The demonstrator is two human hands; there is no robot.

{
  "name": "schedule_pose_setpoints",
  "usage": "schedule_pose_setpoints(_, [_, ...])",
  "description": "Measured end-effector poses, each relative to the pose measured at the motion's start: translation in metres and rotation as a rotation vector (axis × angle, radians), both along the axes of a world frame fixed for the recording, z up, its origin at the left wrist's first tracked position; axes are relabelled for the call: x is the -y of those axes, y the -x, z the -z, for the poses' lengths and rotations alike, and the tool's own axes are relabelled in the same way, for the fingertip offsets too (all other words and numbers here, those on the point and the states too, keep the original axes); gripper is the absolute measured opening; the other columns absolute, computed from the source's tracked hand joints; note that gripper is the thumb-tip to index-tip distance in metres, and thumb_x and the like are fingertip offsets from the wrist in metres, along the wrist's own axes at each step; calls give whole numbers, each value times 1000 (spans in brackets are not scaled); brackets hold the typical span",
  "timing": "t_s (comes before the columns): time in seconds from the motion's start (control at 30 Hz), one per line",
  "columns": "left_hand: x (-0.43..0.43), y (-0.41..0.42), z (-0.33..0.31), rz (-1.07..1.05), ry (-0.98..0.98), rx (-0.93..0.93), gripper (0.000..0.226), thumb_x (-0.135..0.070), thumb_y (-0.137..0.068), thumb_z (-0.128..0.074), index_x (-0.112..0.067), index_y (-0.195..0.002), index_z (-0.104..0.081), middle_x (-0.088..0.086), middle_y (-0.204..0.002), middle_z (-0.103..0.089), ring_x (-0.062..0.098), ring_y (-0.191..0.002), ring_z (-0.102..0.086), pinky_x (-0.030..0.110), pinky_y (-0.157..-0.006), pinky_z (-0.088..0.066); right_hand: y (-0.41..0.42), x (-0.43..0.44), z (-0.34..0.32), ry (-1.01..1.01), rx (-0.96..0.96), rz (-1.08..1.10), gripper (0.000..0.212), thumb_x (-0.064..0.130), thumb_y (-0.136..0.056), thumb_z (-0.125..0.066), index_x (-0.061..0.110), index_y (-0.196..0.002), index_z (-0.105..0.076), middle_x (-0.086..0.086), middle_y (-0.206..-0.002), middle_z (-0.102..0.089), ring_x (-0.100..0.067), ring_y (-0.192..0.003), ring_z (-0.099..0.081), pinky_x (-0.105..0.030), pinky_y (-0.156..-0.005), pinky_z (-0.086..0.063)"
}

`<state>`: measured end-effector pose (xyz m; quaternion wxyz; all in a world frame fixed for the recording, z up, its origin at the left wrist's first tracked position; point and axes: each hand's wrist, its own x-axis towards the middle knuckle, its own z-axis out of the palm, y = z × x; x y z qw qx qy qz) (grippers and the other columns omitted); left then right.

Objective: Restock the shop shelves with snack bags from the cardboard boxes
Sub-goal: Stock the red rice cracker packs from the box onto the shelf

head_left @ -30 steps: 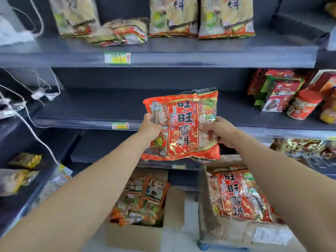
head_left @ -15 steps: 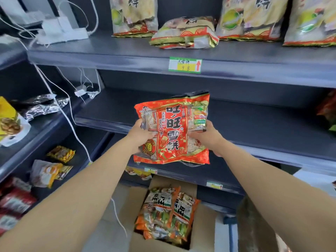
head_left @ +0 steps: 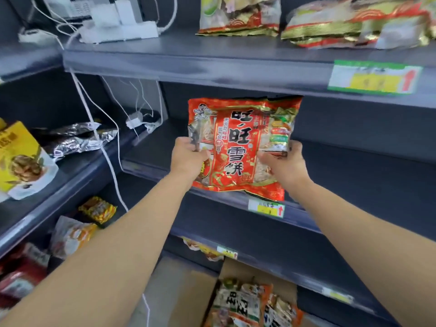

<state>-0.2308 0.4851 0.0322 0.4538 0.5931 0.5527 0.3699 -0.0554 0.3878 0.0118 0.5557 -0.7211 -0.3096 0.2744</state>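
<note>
The red rice-cracker bag (head_left: 240, 149), between left grip (head_left: 188, 156) and right grip (head_left: 283, 161), has moved toward 12 o'clock, its top now under the upper shelf (head_left: 212, 69). The view swung left (the box of red bags is out of sight), and a power strip (head_left: 120, 31) appeared at 11 o'clock.

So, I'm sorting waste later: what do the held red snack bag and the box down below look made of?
Red snack bag: probably thin plastic film, glossy, with gold foil-like print; it creases and glints. Box: cardboard by the look, matte, with plain brown walls.

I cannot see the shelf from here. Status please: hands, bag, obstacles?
Left hand, right hand grip red snack bag upright. At middle shelf front. No obstruction seen.
</note>
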Motion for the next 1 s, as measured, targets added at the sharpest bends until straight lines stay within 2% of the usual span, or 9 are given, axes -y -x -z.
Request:
schedule_pose_setpoints(0.07, [-39,-1,7,17,-59,43,46,-6,-84,-67,-9,-124,-45,-4,-97,-55,14,-91,-57,23,-75,-46,7,-34,8,-38,19,65,66,35,-82,-72,19,-129,-30,9,-100,-55,-19,-95,-60,-40,-85,-52])
schedule_pose_setpoints(0.13, [-76,1,11,58,-90,63,46,-5,-85,-66,-11,-126,-44,-4,-98,-54,11,-87,-54,20,-71,-44,14,-69,15,-79,25,107,66,37,-81,-73,19,-129,-31,8,-104,-57,-17,-94,-60,-39,-86,-52])
schedule_pose_setpoints(0.2, [-111,3,16,123,-101,58,49,-5,-86,-65,-14,-130,-43,-3,-106,-53,12,-90,-53,24,-76,-44,18,-101,23,-102,35,142,67,39,-80,-74,20,-129,-33,6,-111,-58,-17,-96,-61,-39,-87,-52])
schedule_pose_setpoints(0.33, [-163,0,30,230,-118,60,52,-3,-86,-65,-17,-131,-45,-6,-107,-53,13,-97,-54,28,-83,-45,18,-149,36,-121,54,204,67,39,-79,-75,21,-130,-34,9,-108,-58,-15,-97,-60,-36,-88,-51])
schedule_pose_setpoints(0.5, [-212,-16,57,321,-129,50,60,-3,-85,-66,-21,-138,-42,-9,-109,-50,8,-97,-51,24,-80,-43,9,-182,56,-106,113,251,64,35,-84,-71,19,-131,-32,8,-106,-54,-15,-94,-53,-34,-84,-47])
schedule_pose_setpoints(0.67, [-251,-33,71,289,-154,30,58,-5,-84,-68,-23,-134,-44,-2,-116,-58,14,-99,-56,31,-83,-47,-4,-210,62,-114,149,244,57,28,-86,-69,20,-129,-33,17,-88,-53,-13,-89,-56,-31,-80,-45])
schedule_pose_setpoints(0.73, [-264,-38,73,273,-161,49,57,-2,-85,-66,-22,-133,-45,-2,-110,-57,14,-98,-55,30,-82,-46,-8,-220,61,-112,164,228,56,25,-87,-69,21,-130,-33,15,-91,-55,-12,-89,-58,-31,-80,-48])
schedule_pose_setpoints(0.87, [-281,-49,73,270,-156,28,55,-1,-85,-65,-22,-132,-45,0,-109,-58,18,-100,-57,37,-90,-50,-14,-236,61,-78,155,220,57,22,-89,-66,22,-135,-32,5,-106,-58,-16,-90,-57,-32,-80,-49])
schedule_pose_setpoints(1.0, [-295,-58,74,242,-177,49,46,4,-88,-59,-21,-125,-49,-4,-96,-54,16,-94,-55,32,-81,-50,-20,-245,58,-68,204,226,56,20,-92,-62,24,-137,-29,6,-105,-56,-16,-92,-56,-32,-80,-49])
